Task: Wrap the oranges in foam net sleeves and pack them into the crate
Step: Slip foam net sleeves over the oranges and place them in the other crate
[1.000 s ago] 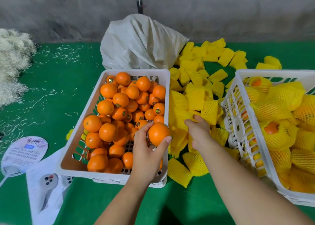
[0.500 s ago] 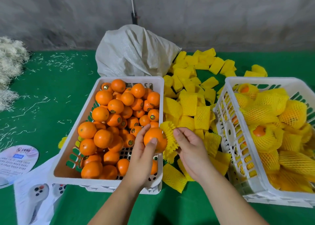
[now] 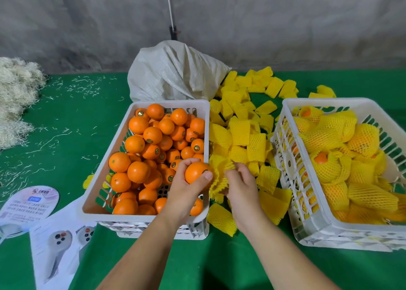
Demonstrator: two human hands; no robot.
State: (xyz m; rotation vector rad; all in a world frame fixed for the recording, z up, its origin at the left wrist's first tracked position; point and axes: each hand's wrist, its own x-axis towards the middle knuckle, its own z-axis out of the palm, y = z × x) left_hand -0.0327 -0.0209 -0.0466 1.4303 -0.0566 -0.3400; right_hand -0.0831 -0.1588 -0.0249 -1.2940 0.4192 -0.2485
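Observation:
My left hand (image 3: 186, 191) grips a bare orange (image 3: 196, 171) above the right rim of the white crate of loose oranges (image 3: 100, 175). My right hand (image 3: 240, 184) holds a yellow foam net sleeve (image 3: 218, 175) stretched open right beside that orange, its mouth touching the fruit. More flat yellow sleeves (image 3: 243, 131) lie piled on the green cloth between the two crates. The white crate on the right (image 3: 307, 221) holds several oranges wrapped in yellow net.
A white woven sack (image 3: 175, 72) leans against the grey wall behind the crates. A heap of pale straw (image 3: 15, 96) sits at far left. A paper fan (image 3: 28, 202) and printed leaflets (image 3: 57, 245) lie at the lower left on the green cloth.
My right hand picked a sleeve from the pile and brought it left to the orange, spreading it open. My left hand kept hold of the orange. The camera tilted down slightly.

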